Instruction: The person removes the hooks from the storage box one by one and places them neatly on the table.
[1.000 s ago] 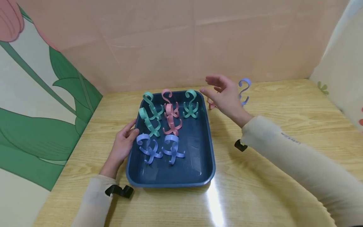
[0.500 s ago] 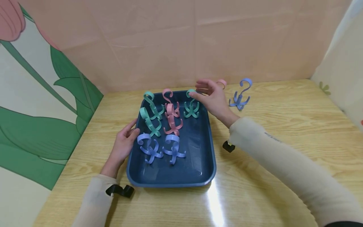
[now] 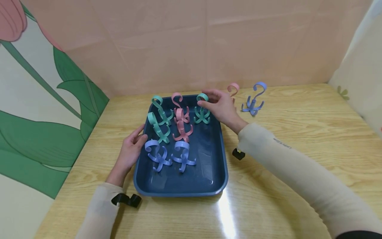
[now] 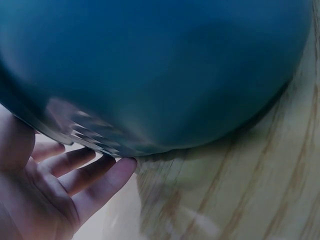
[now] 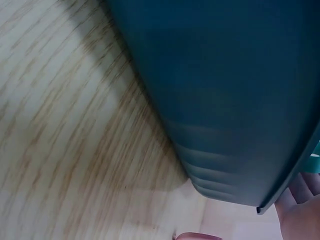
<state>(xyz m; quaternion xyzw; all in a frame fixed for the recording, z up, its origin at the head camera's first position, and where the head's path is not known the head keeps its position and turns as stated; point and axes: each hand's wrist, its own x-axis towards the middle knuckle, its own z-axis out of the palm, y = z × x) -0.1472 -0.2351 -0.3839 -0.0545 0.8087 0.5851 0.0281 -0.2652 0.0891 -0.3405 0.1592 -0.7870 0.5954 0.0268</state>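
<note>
In the head view, several multi-prong hanger hooks stand in a dark blue tray (image 3: 206, 179). My right hand (image 3: 222, 108) is around the top curl of a green hook (image 3: 202, 118) at the tray's far right corner. The thumb lies in front of the hook and the fingers behind it, partly hidden. My left hand (image 3: 129, 152) holds the tray's left rim, thumb on top; the left wrist view shows its fingers (image 4: 95, 185) against the outer wall. Two more green hooks (image 3: 161, 132), pink hooks (image 3: 182, 134) and blue hooks (image 3: 183, 159) fill the tray's left and middle.
Beyond the right hand, a pink hook (image 3: 233, 89), partly hidden, and a blue hook (image 3: 253, 104) stand on the wooden table (image 3: 298, 132). A pinkish cloth backdrop (image 3: 203, 46) rises behind the table. A painted leaf panel (image 3: 35, 139) stands at the left.
My right hand has moved left from beside the pink hook on the table, then down to the green hook in the tray. The left hand and the tray stay in place.
</note>
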